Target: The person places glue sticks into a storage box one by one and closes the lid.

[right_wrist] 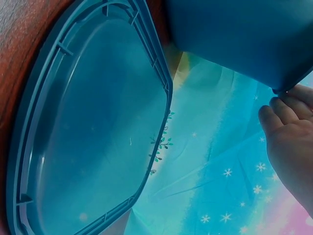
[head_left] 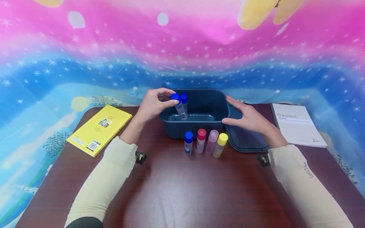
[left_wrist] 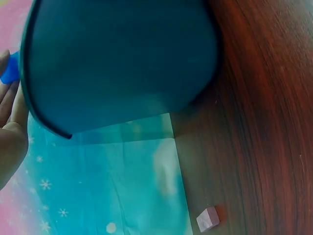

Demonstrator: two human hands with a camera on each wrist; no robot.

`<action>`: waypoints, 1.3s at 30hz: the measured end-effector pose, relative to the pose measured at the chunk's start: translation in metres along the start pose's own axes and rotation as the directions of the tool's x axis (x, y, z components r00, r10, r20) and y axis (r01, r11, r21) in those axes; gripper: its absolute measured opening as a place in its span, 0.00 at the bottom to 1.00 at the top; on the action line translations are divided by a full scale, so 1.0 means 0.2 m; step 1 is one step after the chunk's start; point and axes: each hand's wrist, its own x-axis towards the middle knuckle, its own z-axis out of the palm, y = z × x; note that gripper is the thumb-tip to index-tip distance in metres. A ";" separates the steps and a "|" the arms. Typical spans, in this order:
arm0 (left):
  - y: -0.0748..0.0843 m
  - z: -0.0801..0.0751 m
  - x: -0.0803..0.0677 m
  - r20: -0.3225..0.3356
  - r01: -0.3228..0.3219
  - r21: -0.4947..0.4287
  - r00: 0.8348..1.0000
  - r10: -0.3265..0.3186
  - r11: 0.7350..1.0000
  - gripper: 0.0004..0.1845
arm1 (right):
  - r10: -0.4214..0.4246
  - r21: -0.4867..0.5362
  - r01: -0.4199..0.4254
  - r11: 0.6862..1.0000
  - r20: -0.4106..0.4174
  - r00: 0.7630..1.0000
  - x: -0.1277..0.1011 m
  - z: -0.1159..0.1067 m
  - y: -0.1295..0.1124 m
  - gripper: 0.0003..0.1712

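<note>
My left hand [head_left: 155, 103] pinches a small clear tube with a blue cap [head_left: 179, 107] by its cap, holding it tilted inside the dark blue bin [head_left: 196, 126]. Another blue cap [head_left: 184, 98] shows right beside it, its lower part overlapped. In the left wrist view the bin wall hides most of the held tube; only a bit of blue cap [left_wrist: 11, 68] shows at the fingers. My right hand [head_left: 248, 117] rests on the bin's right rim, fingers and thumb extended. Before the bin stand tubes with blue [head_left: 188, 144], red [head_left: 201, 141], pink [head_left: 212, 142] and yellow [head_left: 220, 145] caps.
A dark blue lid [head_left: 248, 139] lies right of the bin, partly under my right wrist. On the left is a yellow book [head_left: 101, 129]; on the right, a white Gambit notepad [head_left: 297, 125]. A patterned cloth [head_left: 182, 57] hangs behind the brown table [head_left: 182, 190].
</note>
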 end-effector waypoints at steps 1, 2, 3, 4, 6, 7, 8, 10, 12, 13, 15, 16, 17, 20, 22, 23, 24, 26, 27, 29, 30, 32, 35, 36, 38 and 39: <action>0.00 0.00 0.01 0.004 0.004 0.018 1.000 -0.004 1.000 0.19 | -0.001 0.000 0.001 1.000 0.000 1.000 0.00 0.00 0.00 0.52; -0.01 0.01 0.01 0.008 0.007 0.041 1.000 -0.007 0.999 0.19 | -0.001 -0.001 0.001 1.000 -0.001 1.000 0.00 0.00 0.00 0.52; -0.01 0.02 0.02 0.011 0.011 0.062 1.000 -0.011 0.998 0.19 | -0.001 -0.001 0.001 1.000 -0.002 1.000 0.00 0.00 0.00 0.52; -0.01 0.02 0.03 0.015 0.015 0.081 1.000 -0.017 0.997 0.19 | 0.000 0.001 0.000 1.000 -0.003 1.000 0.00 0.00 0.00 0.52; -0.01 0.03 0.04 0.021 0.027 0.119 0.999 -0.030 0.993 0.19 | 0.001 0.002 -0.001 1.000 -0.003 1.000 0.00 0.01 0.00 0.52; -0.02 0.04 0.05 0.026 0.037 0.130 0.999 -0.041 0.991 0.20 | 0.001 0.003 -0.001 1.000 -0.004 1.000 0.00 0.01 0.00 0.52; -0.02 0.05 0.06 0.028 0.044 0.142 0.998 -0.048 0.989 0.20 | 0.001 0.003 -0.001 1.000 -0.004 1.000 0.00 0.01 0.00 0.52; -0.02 0.06 0.07 0.034 0.051 0.158 0.998 -0.057 0.986 0.20 | 0.001 0.004 -0.001 1.000 -0.004 1.000 0.00 0.01 0.00 0.52; -0.02 0.07 0.08 0.041 0.051 0.169 0.997 -0.059 0.984 0.20 | 0.001 0.005 -0.001 1.000 -0.004 1.000 0.00 0.01 0.00 0.52; -0.03 0.07 0.08 0.045 0.050 0.170 0.997 -0.059 0.984 0.20 | 0.001 0.006 -0.001 1.000 -0.005 1.000 0.00 0.01 0.00 0.52; -0.03 0.07 0.08 0.050 0.049 0.174 0.997 -0.059 0.983 0.20 | 0.002 0.006 -0.002 1.000 -0.003 1.000 0.00 0.01 0.00 0.52; -0.03 0.07 0.08 0.051 0.050 0.176 0.997 -0.060 0.983 0.20 | 0.002 0.004 -0.002 1.000 -0.003 1.000 0.00 0.01 0.00 0.52; -0.03 0.07 0.09 0.053 0.050 0.177 0.997 -0.061 0.983 0.20 | 0.002 0.003 -0.002 1.000 -0.004 1.000 0.00 0.02 0.00 0.52; -0.03 0.07 0.09 0.055 0.058 0.192 0.996 -0.069 0.980 0.20 | -0.001 -0.002 0.001 1.000 -0.002 1.000 0.01 0.02 0.00 0.52; -0.03 0.07 0.09 0.059 0.059 0.211 0.996 -0.073 0.976 0.20 | -0.003 -0.003 0.003 1.000 -0.003 1.000 0.01 0.02 0.00 0.52; -0.03 0.07 0.10 0.065 0.061 0.219 0.995 -0.077 0.974 0.21 | -0.004 -0.002 0.004 1.000 -0.003 1.000 0.01 0.02 0.00 0.52; -0.02 0.08 0.10 0.073 0.063 0.227 0.994 -0.081 0.972 0.21 | -0.005 -0.002 0.005 1.000 -0.001 1.000 0.01 0.02 0.00 0.52; -0.02 0.08 0.11 0.092 0.065 0.245 0.992 -0.090 0.967 0.22 | -0.003 0.000 0.003 1.000 -0.001 1.000 0.01 0.02 0.00 0.52; -0.01 0.08 0.11 0.102 0.067 0.253 0.990 -0.096 0.965 0.22 | -0.001 0.002 0.001 1.000 0.000 1.000 0.01 0.02 0.01 0.52; 0.00 0.09 0.12 0.122 0.072 0.265 0.987 -0.108 0.961 0.21 | 0.002 0.006 -0.002 1.000 0.000 1.000 0.01 0.02 0.01 0.52; 0.00 0.09 0.12 0.130 0.076 0.271 0.985 -0.115 0.959 0.21 | 0.003 0.010 -0.003 1.000 -0.001 1.000 0.01 0.01 0.01 0.52; 0.01 0.10 0.13 0.142 0.087 0.285 0.981 -0.132 0.955 0.20 | 0.003 0.014 -0.003 1.000 -0.004 1.000 0.01 0.01 0.01 0.52; 0.02 0.12 0.14 0.174 0.104 0.288 0.972 -0.159 0.952 0.20 | 0.003 0.016 -0.003 1.000 -0.006 1.000 0.01 0.01 0.01 0.52; 0.03 0.13 0.14 0.185 0.112 0.286 0.968 -0.170 0.952 0.20 | 0.003 0.016 -0.003 1.000 -0.006 1.000 0.01 0.01 0.01 0.52; 0.03 0.14 0.15 0.207 0.124 0.290 0.960 -0.188 0.949 0.20 | 0.004 0.020 -0.004 1.000 -0.005 1.000 0.01 0.01 0.01 0.52; 0.03 0.15 0.15 0.216 0.129 0.292 0.956 -0.197 0.948 0.20 | 0.005 0.022 -0.005 1.000 -0.004 1.000 0.01 0.01 0.01 0.52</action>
